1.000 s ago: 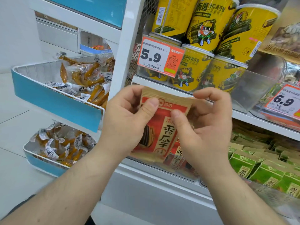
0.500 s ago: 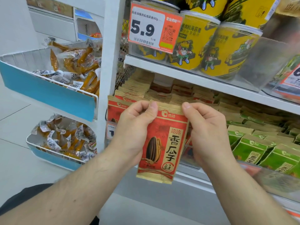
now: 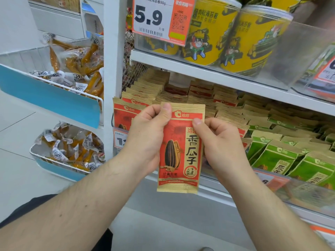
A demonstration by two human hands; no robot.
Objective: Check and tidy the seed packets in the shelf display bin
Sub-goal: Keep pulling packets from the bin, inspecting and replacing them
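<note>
One red seed packet (image 3: 180, 151) is held upright in front of the shelf display bin (image 3: 208, 175), printed face toward the camera, clear of the rows behind it. The left hand (image 3: 146, 138) pinches the packet's top left corner, its thumb pressed flat on the front near the tan top seal and its other fingers (image 3: 154, 113) curled behind. The right hand (image 3: 222, 144) pinches the right edge just below the seal, thumb tip on the front, remaining fingers folded in behind the packet. Behind the hands the bin holds several rows of matching red packets (image 3: 143, 93) standing on edge, too many and too overlapped to count; to their right stand green packets (image 3: 275, 156), at least four fronts plainly showing. On the shelf above, two yellow tubs (image 3: 253, 38) show clearly, with parts of others beside them, and one price tag (image 3: 159, 19) reads 5.9. At the left, two wire baskets (image 3: 49, 98) with blue fronts hold wrapped orange snacks (image 3: 79, 60).
</note>
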